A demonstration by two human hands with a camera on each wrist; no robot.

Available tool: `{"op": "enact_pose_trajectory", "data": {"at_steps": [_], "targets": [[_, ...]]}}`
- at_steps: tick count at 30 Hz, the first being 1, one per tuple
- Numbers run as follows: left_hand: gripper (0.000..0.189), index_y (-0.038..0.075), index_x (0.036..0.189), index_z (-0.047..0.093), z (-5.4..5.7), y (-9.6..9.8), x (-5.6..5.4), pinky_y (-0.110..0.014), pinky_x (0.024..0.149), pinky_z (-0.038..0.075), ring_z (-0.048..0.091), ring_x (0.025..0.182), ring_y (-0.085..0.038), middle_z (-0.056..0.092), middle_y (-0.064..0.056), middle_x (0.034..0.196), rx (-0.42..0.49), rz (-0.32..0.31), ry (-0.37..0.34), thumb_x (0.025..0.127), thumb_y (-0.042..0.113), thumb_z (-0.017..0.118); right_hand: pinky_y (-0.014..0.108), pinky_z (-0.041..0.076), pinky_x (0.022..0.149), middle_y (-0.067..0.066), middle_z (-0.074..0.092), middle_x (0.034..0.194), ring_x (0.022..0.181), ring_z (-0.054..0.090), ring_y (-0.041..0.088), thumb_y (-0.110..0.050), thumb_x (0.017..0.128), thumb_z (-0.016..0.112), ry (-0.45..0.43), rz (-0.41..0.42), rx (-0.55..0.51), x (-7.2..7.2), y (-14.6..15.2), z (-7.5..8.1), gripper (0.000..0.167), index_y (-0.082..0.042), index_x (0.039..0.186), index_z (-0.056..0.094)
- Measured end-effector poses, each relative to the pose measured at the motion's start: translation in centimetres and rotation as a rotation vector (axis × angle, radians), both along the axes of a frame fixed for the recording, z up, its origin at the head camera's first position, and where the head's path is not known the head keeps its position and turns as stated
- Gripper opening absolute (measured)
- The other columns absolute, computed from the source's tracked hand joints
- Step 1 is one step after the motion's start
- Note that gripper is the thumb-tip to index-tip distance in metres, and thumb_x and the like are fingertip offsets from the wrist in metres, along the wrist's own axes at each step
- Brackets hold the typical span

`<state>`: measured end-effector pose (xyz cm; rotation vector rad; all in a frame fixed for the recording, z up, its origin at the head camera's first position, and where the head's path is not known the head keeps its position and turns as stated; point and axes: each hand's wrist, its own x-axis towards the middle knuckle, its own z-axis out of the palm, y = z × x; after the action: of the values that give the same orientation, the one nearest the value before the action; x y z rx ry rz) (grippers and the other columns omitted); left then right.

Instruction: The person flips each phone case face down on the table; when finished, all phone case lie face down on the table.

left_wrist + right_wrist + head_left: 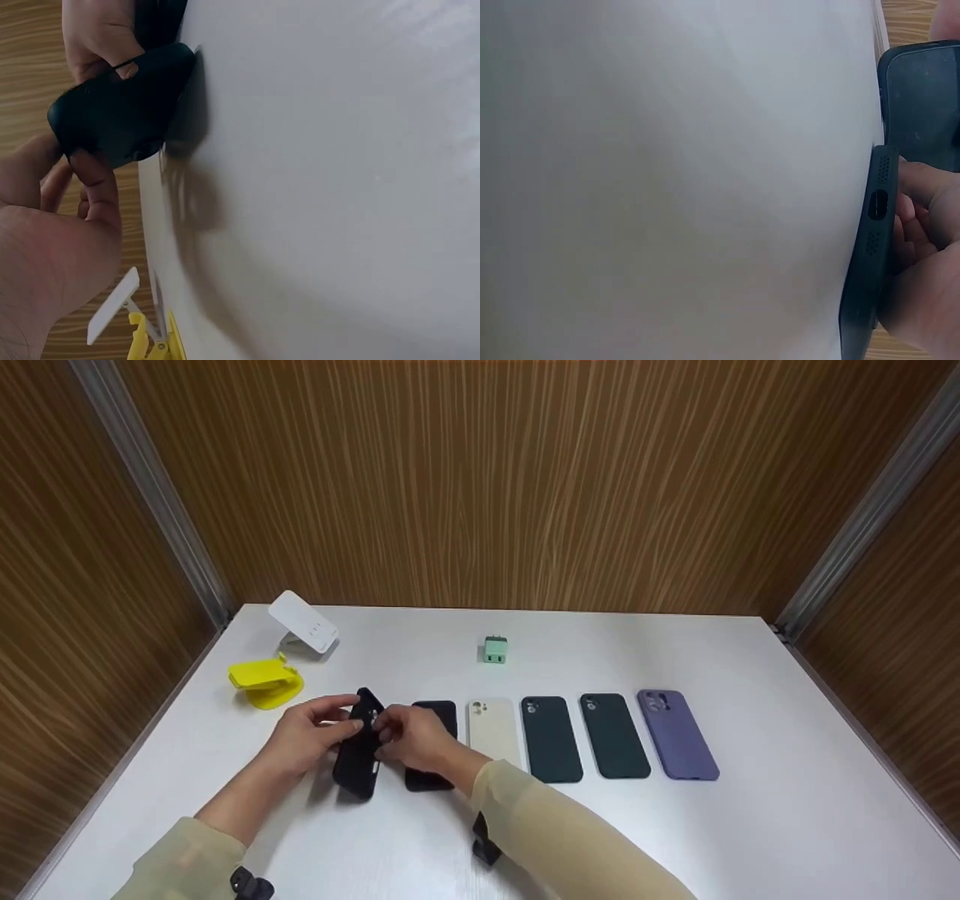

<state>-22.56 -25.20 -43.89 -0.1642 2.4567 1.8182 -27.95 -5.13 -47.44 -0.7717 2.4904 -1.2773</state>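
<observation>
A black phone case [355,761] stands tilted on the table between my hands. My left hand [311,733] holds its upper left part, with the thumb on the near face and the fingers at the top edge. My right hand [415,737] grips its right edge with curled fingers. In the left wrist view, a right fingertip shows through a cutout in the case [124,112]. The right wrist view shows one face of the held case [922,97]. A second black phone case [431,782] lies flat, partly hidden under my right hand.
Right of the hands lie a cream case [493,727], two dark green cases [553,742] and a purple case [679,739]. A yellow phone stand [266,681] and a white phone stand [304,620] stand back left. A green charger plug [495,649] sits behind the row.
</observation>
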Motion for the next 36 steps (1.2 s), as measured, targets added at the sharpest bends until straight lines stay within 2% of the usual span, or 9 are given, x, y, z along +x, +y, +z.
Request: {"op": "enact_pose_trajectory", "data": {"at_steps": [3, 7, 12, 15, 19, 23, 29, 36], "targets": [[0.052, 0.006, 0.147, 0.063, 0.2, -0.2, 0.2, -0.027, 0.082, 0.06, 0.069, 0.102, -0.02, 0.064, -0.014, 0.12, 0.023, -0.043, 0.003, 0.098, 0.012, 0.077, 0.023, 0.051, 0.085, -0.005, 0.073, 0.094, 0.086, 0.063, 0.004, -0.002, 0.09, 0.082, -0.017, 0.035, 0.037, -0.1, 0.3, 0.4, 0.026, -0.009, 0.113, 0.075], [0.056, 0.003, 0.151, 0.058, 0.3, -0.3, 0.4, -0.029, 0.086, 0.06, 0.071, 0.105, -0.022, 0.063, -0.019, 0.126, 0.071, -0.106, 0.016, 0.099, 0.01, 0.075, 0.028, 0.05, 0.097, -0.006, 0.078, 0.103, 0.097, 0.066, 0.005, -0.013, 0.099, 0.074, -0.059, 0.096, 0.059, -0.5, 0.6, 1.3, 0.02, -0.012, 0.119, 0.078], [0.058, 0.002, 0.153, 0.054, 0.2, -0.5, 0.5, -0.031, 0.086, 0.061, 0.073, 0.105, -0.022, 0.062, -0.022, 0.131, 0.111, -0.154, 0.027, 0.1, 0.01, 0.075, 0.036, 0.046, 0.106, -0.002, 0.079, 0.108, 0.106, 0.066, 0.011, -0.019, 0.102, 0.068, -0.184, 0.157, 0.002, -1.2, 0.7, 2.5, 0.02, -0.013, 0.116, 0.081], [0.059, 0.002, 0.155, 0.053, 0.1, -0.6, 0.5, -0.033, 0.086, 0.061, 0.073, 0.105, -0.023, 0.062, -0.023, 0.131, 0.123, -0.167, 0.025, 0.101, 0.01, 0.074, 0.038, 0.051, 0.103, 0.003, 0.079, 0.109, 0.107, 0.071, 0.017, -0.016, 0.101, 0.068, -0.327, 0.158, -0.092, -1.5, 0.8, 2.9, 0.021, -0.012, 0.117, 0.08], [0.061, 0.004, 0.157, 0.05, 0.0, -0.8, 0.6, -0.036, 0.087, 0.061, 0.074, 0.106, -0.026, 0.06, -0.024, 0.135, 0.129, -0.184, 0.014, 0.101, 0.012, 0.074, 0.035, 0.058, 0.087, 0.013, 0.079, 0.11, 0.103, 0.076, 0.027, -0.007, 0.101, 0.066, -0.533, 0.129, -0.244, -1.5, 1.0, 2.9, 0.026, -0.009, 0.126, 0.075], [0.067, 0.006, 0.159, 0.047, -0.1, -0.7, 0.6, -0.037, 0.089, 0.061, 0.072, 0.111, -0.025, 0.058, -0.023, 0.14, 0.138, -0.197, 0.0, 0.1, 0.013, 0.076, 0.032, 0.057, 0.078, 0.018, 0.078, 0.113, 0.102, 0.077, 0.03, -0.007, 0.102, 0.063, -0.641, 0.11, -0.345, -1.6, 1.4, 2.7, 0.035, -0.009, 0.136, 0.069], [0.071, 0.011, 0.161, 0.045, -0.3, -0.4, 0.6, -0.039, 0.092, 0.058, 0.069, 0.115, -0.025, 0.057, -0.02, 0.144, 0.155, -0.231, -0.032, 0.098, 0.016, 0.079, 0.033, 0.059, 0.079, 0.017, 0.077, 0.119, 0.103, 0.077, 0.029, -0.009, 0.105, 0.059, -0.708, 0.125, -0.405, -1.6, 2.1, 2.3, 0.042, -0.009, 0.147, 0.06], [0.073, 0.011, 0.162, 0.044, -0.8, -0.2, 0.7, -0.036, 0.09, 0.056, 0.065, 0.117, -0.024, 0.054, -0.02, 0.147, 0.169, -0.276, -0.057, 0.098, 0.018, 0.079, 0.033, 0.061, 0.077, 0.017, 0.077, 0.117, 0.096, 0.078, 0.027, -0.009, 0.106, 0.058, -0.705, 0.121, -0.423, -1.5, 2.6, 2.3, 0.042, -0.007, 0.148, 0.061]]}}
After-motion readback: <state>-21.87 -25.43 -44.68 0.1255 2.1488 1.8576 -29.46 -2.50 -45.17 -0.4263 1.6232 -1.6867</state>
